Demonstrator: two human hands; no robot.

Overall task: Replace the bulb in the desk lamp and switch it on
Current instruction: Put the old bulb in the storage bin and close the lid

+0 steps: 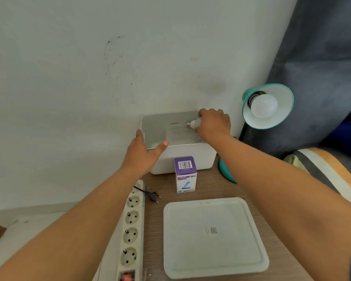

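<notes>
A teal desk lamp (272,120) stands at the right against the wall, its shade tilted toward me with a white bulb (264,105) screwed in. My right hand (214,123) is closed around a second white bulb (194,124), held over the open white box (182,157) with its metal screw base pointing left. My left hand (143,154) grips the box's front left rim, thumb inside. The lamp's black plug (153,196) lies unplugged on the wooden table beside the white power strip (131,226).
A purple and white bulb carton (185,175) stands in front of the box. The box's white lid (214,236) lies flat on the table nearer to me. A dark blue cushion and striped bedding lie at the right. The lamp's teal base (225,171) shows under my right forearm.
</notes>
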